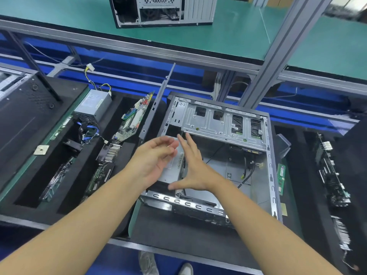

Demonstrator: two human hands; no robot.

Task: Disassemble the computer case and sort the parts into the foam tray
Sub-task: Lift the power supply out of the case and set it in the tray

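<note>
Green matting covers the counter beneath us. Near its front edge our left hand and right hand hover over the open computer case, each grip apart and empty. Toward the left edge, the foam tray holds the power supply and motherboard.

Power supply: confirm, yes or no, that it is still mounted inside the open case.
No: the power supply lies in the foam tray left of the open computer case, with its cables trailing beside it.
</note>
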